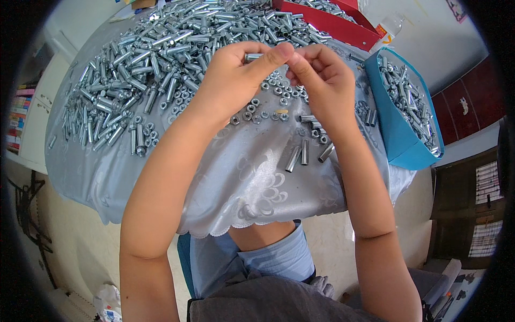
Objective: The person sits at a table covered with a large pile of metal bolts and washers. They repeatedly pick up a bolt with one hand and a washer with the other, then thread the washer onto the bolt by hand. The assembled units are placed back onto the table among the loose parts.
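Note:
My left hand (230, 75) is closed around a shiny expansion bolt (253, 56), whose end shows between the thumb and the curled fingers. Against its thumb tip, my right hand (327, 80) pinches with thumb and forefinger; whatever sits in that pinch is hidden. Both hands are raised over the table's middle. Below and between them lie loose hex nuts (281, 91). Several plain metal sleeves (304, 152) rest on the cloth by my right wrist. Beyond my hands spreads a large heap of expansion bolts (177, 45).
A silver patterned tablecloth (236, 177) covers the round table. At the right edge stands a blue fabric bin (410, 147) filled with bolts. A red box (327, 24) with metal parts is at the far right, beside a clear plastic bottle (389, 29).

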`<state>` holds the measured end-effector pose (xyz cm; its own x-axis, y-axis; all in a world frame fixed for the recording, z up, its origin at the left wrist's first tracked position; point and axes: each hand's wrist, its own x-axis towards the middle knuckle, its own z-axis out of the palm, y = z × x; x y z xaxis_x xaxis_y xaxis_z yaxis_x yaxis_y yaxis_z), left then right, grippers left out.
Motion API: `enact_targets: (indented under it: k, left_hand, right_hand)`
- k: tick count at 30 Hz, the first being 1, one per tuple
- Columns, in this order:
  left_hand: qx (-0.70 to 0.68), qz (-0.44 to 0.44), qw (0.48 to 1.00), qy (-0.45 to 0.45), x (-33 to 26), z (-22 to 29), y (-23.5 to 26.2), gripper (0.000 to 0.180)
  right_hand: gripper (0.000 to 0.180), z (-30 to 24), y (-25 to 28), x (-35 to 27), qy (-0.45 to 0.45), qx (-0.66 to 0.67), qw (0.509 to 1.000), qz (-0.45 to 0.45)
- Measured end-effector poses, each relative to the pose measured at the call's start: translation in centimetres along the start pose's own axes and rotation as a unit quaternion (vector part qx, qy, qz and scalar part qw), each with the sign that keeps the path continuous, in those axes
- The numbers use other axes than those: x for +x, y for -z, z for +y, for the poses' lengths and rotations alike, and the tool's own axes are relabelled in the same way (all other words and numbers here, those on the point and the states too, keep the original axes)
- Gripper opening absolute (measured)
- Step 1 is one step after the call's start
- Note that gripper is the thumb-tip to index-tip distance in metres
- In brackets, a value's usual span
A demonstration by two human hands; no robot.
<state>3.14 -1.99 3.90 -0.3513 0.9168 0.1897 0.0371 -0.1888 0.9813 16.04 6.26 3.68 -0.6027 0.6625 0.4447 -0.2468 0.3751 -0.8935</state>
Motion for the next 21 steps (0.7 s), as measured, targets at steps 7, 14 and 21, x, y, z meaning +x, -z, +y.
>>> enact_targets:
  k: [7,14,21]
  left_hand:
    - [-0.121,-0.024,0.988,0.095,0.1,0.5,0.3,0.041]
    - [-0.132,0.005,0.985,0.111,0.4,0.4,0.8,0.037]
    - [-0.104,0.035,0.987,0.115,0.3,0.2,0.7,0.037]
  right_hand:
    - [0.022,0.4,0.9,0.7,0.002,-0.058,0.998,-0.005]
    - [0.016,3.7,3.4,0.6,0.077,-0.463,0.882,-0.044]
    - [0.018,3.3,3.4,0.7,0.056,-0.509,0.855,-0.083]
